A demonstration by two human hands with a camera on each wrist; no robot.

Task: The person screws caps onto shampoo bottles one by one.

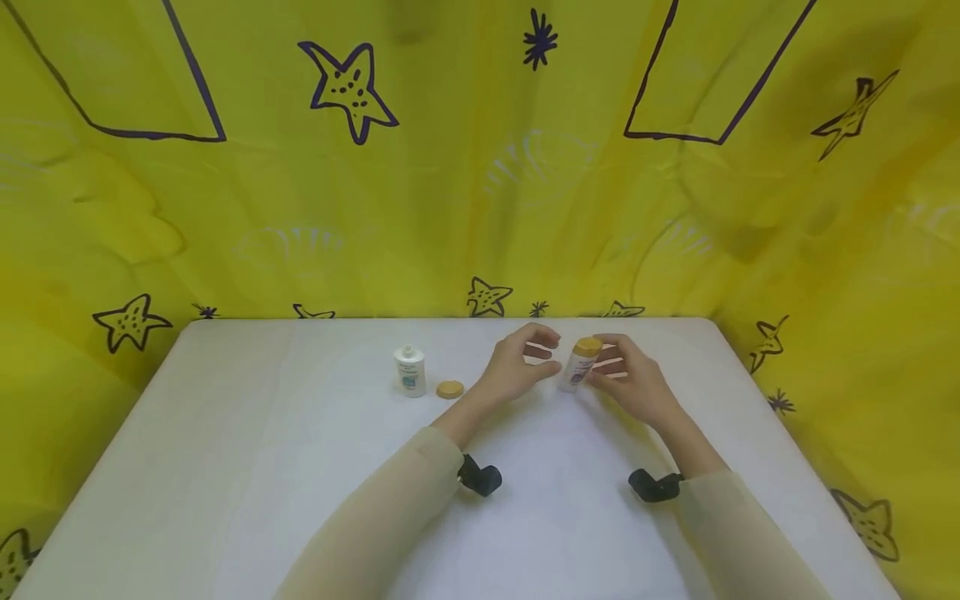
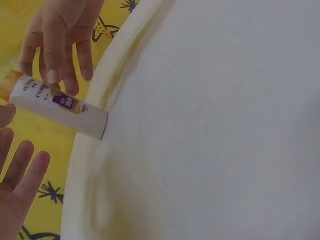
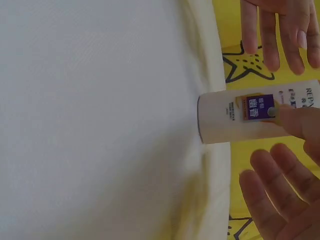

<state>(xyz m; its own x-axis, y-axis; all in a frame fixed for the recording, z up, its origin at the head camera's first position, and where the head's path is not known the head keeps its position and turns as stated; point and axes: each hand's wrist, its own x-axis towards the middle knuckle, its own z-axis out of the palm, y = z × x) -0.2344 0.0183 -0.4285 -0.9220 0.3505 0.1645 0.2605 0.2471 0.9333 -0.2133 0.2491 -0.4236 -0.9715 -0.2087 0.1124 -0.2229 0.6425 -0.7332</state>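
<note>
A small white bottle (image 1: 580,367) with a gold cap (image 1: 588,345) and a purple label patch leans at a tilt, cap end up. My right hand (image 1: 632,382) pinches it from the right; in the right wrist view the thumb (image 3: 296,120) lies across the printed front, and the bottle hides part of the grip. Close by on the left, my left hand (image 1: 521,365) has loosely bent, spread fingers and holds nothing. Left of that hand, a second white bottle (image 1: 410,373) stands upright, its nozzle bare. Beside it a loose gold cap (image 1: 450,389) lies on the table.
The white table (image 1: 300,500) has rounded far corners and meets a yellow curtain (image 1: 450,192) with dark star drawings. A black wrist camera (image 1: 480,477) sticks out beside the left sleeve, another wrist camera (image 1: 656,486) beside the right.
</note>
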